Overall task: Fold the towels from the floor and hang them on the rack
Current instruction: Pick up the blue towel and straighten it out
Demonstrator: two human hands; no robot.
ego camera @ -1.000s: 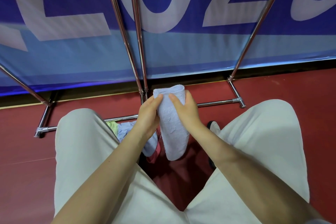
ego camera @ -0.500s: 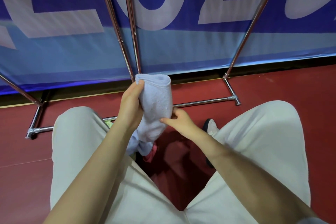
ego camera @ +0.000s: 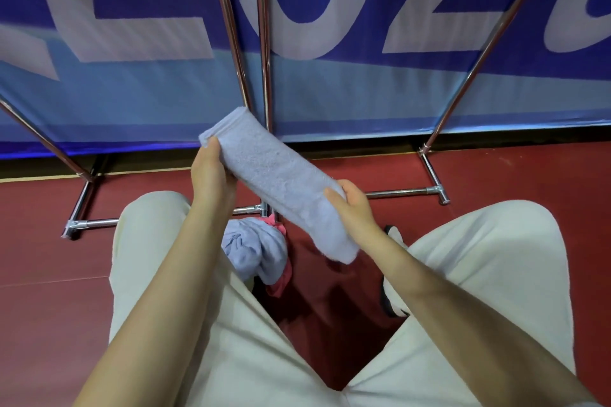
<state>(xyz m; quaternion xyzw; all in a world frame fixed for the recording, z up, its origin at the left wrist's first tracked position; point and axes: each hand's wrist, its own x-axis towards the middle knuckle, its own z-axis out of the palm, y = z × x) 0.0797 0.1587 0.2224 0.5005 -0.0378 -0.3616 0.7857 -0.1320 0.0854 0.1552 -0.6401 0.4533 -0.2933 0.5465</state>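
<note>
Towel [ego camera: 281, 182], pale blue and folded into a long narrow strip, is held in the air between the knees, slanting from upper left down to lower right, in front of the rack [ego camera: 263, 43].

Going left to right: the left hand [ego camera: 211, 172] grips the strip near its upper end, thumb on top and the fingers hidden underneath. The right hand [ego camera: 350, 205] pinches its right edge past the middle, so the lower end hangs free beyond that hand.

To do this step well, I would keep the layers squared between both hands, lift the strip level, and lay its middle over a bar so both halves hang evenly; the loose lower end looks likely to unfold if tension drops.

More towels [ego camera: 253, 251], blue and pink, lie bunched on the floor [ego camera: 43, 241] below, just beside the rack's base.
</note>
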